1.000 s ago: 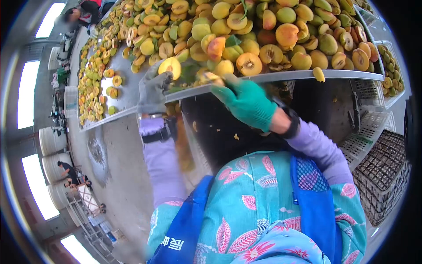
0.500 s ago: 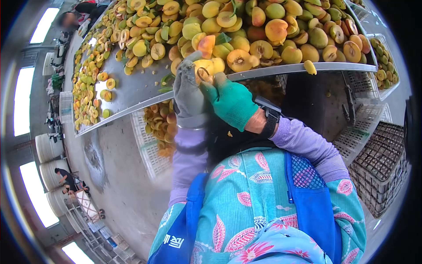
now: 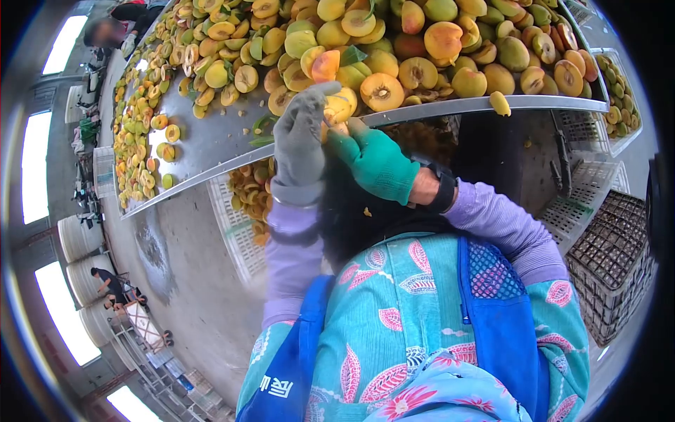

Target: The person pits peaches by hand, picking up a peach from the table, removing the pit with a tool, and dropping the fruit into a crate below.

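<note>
My left hand (image 3: 301,137), in a grey glove, is closed around a yellow peach (image 3: 340,105) at the near edge of the metal table. My right hand (image 3: 380,163), in a green glove, is closed with its thumb and fingers pressed together against the lower side of that peach. Whatever the right fingers grip is hidden. Just beyond the hands lies a halved peach (image 3: 382,92) with its brown pit cavity facing up. A yellow piece of fruit (image 3: 500,103) rests on the table's rim to the right.
Peaches, whole and halved, are heaped on the metal table (image 3: 218,133). Below it stands a white crate (image 3: 235,228) holding fruit pieces. White crates (image 3: 580,200) and a dark stacked crate (image 3: 608,243) are at right. Other people (image 3: 109,281) are at far left.
Both hands stay together at the peach, the right wrist turning slightly. The curved loop seen between the fingers earlier is now mostly hidden. The view has shifted a little.
</note>
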### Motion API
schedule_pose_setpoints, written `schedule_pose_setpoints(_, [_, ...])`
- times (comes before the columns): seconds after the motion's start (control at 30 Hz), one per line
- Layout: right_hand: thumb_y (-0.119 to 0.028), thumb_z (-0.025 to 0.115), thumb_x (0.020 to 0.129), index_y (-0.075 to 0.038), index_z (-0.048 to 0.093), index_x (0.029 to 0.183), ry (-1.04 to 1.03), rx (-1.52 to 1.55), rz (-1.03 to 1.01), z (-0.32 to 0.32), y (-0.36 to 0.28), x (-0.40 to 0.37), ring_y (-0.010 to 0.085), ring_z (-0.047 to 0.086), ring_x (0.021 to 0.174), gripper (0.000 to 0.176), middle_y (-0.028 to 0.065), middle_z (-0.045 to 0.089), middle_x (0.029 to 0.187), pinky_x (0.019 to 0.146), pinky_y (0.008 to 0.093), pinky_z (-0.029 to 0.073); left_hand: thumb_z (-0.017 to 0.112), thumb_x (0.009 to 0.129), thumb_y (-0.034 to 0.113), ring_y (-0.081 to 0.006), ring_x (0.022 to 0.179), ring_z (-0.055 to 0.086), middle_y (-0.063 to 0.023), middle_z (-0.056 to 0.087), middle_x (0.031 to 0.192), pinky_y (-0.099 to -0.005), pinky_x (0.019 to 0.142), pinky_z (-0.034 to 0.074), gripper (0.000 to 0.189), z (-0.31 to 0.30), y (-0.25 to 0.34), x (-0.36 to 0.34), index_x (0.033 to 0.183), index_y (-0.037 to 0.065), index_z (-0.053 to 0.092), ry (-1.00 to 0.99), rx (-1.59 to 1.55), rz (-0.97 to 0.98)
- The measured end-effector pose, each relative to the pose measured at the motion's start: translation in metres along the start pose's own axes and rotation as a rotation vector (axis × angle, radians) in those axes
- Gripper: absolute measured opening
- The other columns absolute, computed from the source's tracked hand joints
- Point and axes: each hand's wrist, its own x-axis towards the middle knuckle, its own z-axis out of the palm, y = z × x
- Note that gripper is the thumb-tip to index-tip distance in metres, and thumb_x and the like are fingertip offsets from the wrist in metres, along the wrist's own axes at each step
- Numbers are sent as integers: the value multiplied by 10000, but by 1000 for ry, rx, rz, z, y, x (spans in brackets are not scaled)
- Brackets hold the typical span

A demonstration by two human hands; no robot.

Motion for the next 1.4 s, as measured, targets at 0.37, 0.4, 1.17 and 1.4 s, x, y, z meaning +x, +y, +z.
schedule_pose_setpoints(0.37, [-483,450,980,-159,554,934,-133,618,654,-6,-34,-5,78,385,460,343,-34,473,640,415,234,326,533,986,275,-66,608,526,-39,656,744,-216,552,433,358,8,14,9,876,-21,701,26,-107,-406])
schedule_pose_setpoints(0.4, [-490,455,977,-158,548,931,-191,855,737,-14,-41,-2,79,386,462,348,-33,467,634,415,234,328,526,989,278,-78,616,550,-50,659,748,-224,555,448,366,8,14,9,874,-25,698,12,-113,-411])
schedule_pose_setpoints(1.17, [-467,381,1004,-136,546,914,-549,693,735,-26,-58,-3,115,435,450,381,-48,443,557,416,258,345,512,935,495,-199,685,615,-138,655,833,-285,651,511,516,-18,32,-8,1015,-4,613,-172,146,-423])
schedule_pose_setpoints(1.4, [-475,341,1017,-123,487,909,-855,1645,661,-10,-25,-2,85,393,418,397,-65,407,529,417,245,338,564,913,392,-176,683,595,-153,661,908,-279,608,500,398,-31,45,-35,1048,22,619,529,-464,-505])
